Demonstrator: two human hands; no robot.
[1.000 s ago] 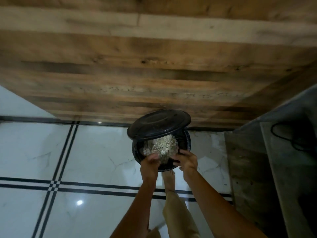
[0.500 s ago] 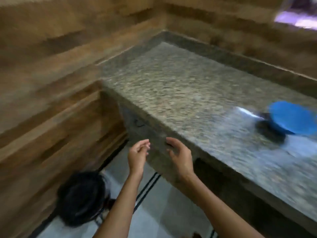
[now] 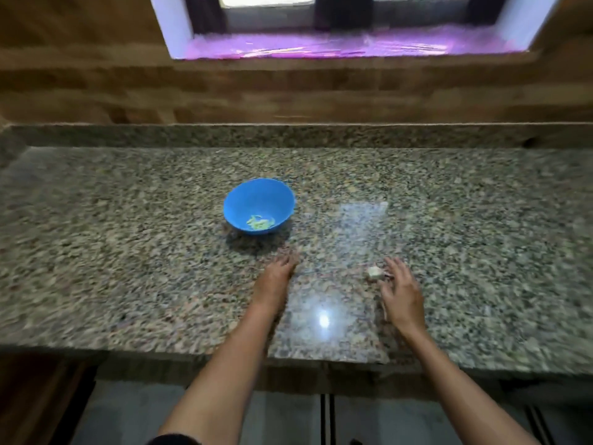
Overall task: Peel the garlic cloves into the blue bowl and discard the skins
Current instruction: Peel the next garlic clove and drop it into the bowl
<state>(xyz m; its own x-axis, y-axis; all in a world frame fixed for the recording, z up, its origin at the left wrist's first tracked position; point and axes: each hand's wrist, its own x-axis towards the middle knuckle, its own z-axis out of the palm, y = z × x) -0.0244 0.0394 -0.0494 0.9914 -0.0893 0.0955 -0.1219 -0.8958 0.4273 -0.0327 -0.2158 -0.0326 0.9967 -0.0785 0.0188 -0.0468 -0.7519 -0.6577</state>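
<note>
A blue bowl (image 3: 259, 205) stands on the granite counter (image 3: 128, 252) with a few pale peeled garlic cloves (image 3: 260, 221) at its bottom. In front of the bowl my left hand (image 3: 276, 277) reaches over the counter with fingers extended, holding nothing. My right hand (image 3: 399, 292) hovers with fingers spread just right of a small pale piece of garlic (image 3: 373, 273) lying on the counter; the frame is blurred, so I cannot tell whether the fingers touch it.
A raised granite lip (image 3: 288, 134) and a wooden wall (image 3: 288, 88) close the back of the counter, under a window sill (image 3: 321, 46). The counter's front edge (image 3: 192, 358) runs across below my wrists, with floor beneath.
The view swung from the black bin on the floor, where both hands dropped skins, up to the counter. Both hands now reach over the counter near the bowl.
</note>
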